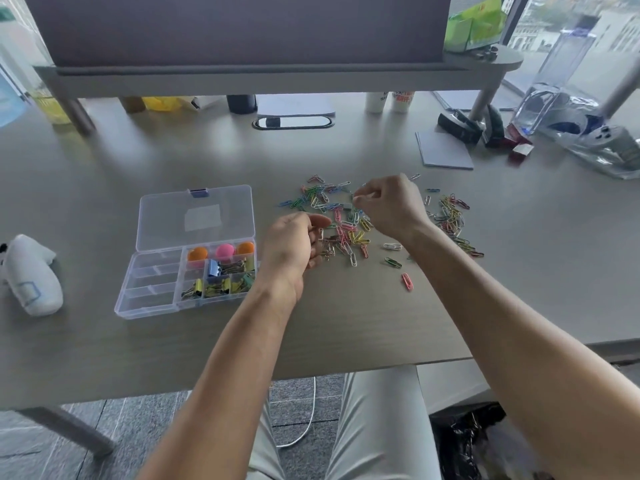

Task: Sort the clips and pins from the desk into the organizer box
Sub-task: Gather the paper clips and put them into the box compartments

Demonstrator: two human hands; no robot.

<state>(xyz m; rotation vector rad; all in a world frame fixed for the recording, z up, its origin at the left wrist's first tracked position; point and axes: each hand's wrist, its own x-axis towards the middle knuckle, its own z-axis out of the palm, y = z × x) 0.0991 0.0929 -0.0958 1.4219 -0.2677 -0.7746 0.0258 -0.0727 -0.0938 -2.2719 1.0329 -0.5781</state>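
Gathering paper clips off the bench, box not yet fed with them.

The right hand [388, 206] pinches at a clip on the far side of the scattered paper clips [349, 230], fingers narrowed; the left hand [294, 247] is curled at the pile's near-left edge, seemingly cupping a few clips, though I cannot tell how many. The organizer box [156, 299] lies open just left of the left hand, its right cells holding binder clips [221, 278] and round pins [221, 251], its left cells bare. Next, I judge, the gathered clips need carrying left and dropping into one bare cell.
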